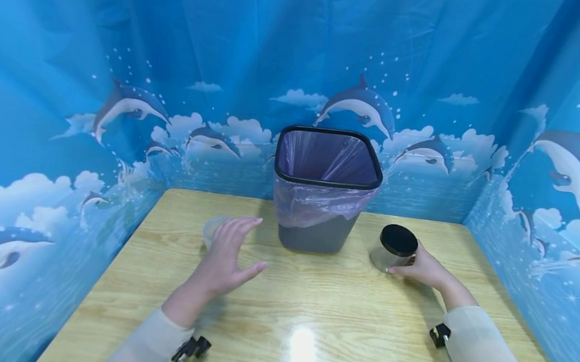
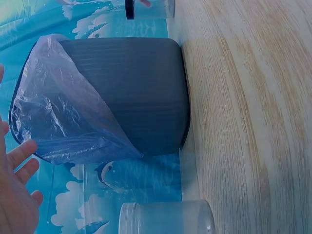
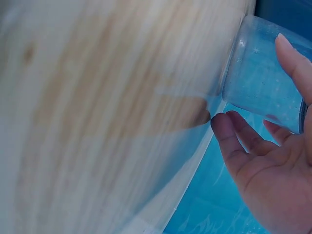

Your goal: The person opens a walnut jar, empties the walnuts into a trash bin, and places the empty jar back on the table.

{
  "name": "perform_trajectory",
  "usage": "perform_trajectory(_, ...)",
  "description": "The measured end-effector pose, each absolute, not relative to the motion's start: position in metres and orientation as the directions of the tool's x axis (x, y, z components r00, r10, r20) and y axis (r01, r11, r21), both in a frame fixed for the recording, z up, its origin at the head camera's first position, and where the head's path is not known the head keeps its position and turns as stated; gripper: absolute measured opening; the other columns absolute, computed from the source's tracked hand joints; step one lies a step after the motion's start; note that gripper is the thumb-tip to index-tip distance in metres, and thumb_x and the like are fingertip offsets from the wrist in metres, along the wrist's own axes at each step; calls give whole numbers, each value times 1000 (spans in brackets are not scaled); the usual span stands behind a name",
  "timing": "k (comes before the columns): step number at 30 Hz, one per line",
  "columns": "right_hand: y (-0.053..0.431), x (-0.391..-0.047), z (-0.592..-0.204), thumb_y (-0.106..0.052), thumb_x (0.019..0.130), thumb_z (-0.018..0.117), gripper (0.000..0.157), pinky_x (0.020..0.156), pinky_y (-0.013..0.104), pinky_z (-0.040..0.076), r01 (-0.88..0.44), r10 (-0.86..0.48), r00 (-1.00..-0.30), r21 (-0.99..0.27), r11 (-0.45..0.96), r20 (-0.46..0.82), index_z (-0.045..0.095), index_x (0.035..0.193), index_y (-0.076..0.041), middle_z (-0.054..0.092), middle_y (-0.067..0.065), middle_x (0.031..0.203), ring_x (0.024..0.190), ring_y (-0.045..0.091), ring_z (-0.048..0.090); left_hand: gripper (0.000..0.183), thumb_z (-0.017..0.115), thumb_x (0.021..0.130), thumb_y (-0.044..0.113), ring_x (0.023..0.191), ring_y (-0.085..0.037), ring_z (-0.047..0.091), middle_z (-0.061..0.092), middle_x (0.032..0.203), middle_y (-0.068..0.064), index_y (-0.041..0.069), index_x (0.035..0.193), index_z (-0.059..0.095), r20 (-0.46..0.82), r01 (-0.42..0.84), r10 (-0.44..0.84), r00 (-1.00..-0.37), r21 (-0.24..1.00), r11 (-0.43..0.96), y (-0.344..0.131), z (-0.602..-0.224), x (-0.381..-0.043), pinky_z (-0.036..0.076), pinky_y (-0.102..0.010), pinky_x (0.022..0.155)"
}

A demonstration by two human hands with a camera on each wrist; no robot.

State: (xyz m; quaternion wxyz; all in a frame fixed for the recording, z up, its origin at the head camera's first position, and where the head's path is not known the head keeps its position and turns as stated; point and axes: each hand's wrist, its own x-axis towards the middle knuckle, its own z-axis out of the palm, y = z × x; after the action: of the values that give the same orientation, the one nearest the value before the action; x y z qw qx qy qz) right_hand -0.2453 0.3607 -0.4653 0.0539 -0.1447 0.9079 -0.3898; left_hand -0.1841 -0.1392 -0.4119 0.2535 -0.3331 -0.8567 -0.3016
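A clear jar [image 1: 383, 257] with a black lid [image 1: 399, 240] stands upright on the table's right side. My right hand [image 1: 420, 267] is beside it. In the right wrist view the thumb lies across the jar's near side, and the other fingers [image 3: 228, 134] are spread below, seemingly apart from it. My left hand [image 1: 224, 259] hovers over the left side, thumb spread and fingers loosely extended, holding nothing. Partly hidden behind it is a translucent jar [image 1: 211, 229]; its ridged top end shows in the left wrist view, where the jar [image 2: 170, 218] is cut off by the frame.
A grey trash bin [image 1: 311, 238] with a black rim and a purple bag [image 1: 313, 204] folded over it stands at the back middle, between the two jars. The wooden table [image 1: 263, 322] meets a blue dolphin-print curtain [image 1: 257, 48] at the back and sides.
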Motion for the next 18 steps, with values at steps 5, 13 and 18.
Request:
perform_trajectory(5, 361, -247, -464, -16, 81, 85, 105, 90, 55, 49, -218, -297, -955, -718, 661, 16, 13, 154, 5, 28, 34, 149, 126, 50, 44, 81, 55, 92, 60, 135, -35, 40, 46, 147, -13, 5, 149, 39, 642, 722, 409, -649, 348, 598, -143, -411, -185, 22, -65, 112)
perform_trajectory(13, 366, -242, -459, -17, 83, 83, 99, 94, 59, 48, -174, -292, -956, -717, 676, -43, 15, 150, 9, 31, 37, 143, 121, 53, 46, 80, 54, 92, 63, 132, -34, 42, 48, 144, -13, 9, 149, 40, 647, 714, 396, -652, 349, 607, -148, -407, -186, 24, -64, 109)
perform_trajectory(18, 370, -232, -446, -24, 86, 80, 101, 92, 59, 48, -86, -246, -959, -678, 730, -144, 11, 149, 13, 37, 42, 135, 118, 58, 47, 80, 54, 92, 63, 133, -35, 41, 48, 145, -14, 9, 149, 40, 645, 717, 405, -648, 338, 610, -152, -406, -187, 22, -65, 110)
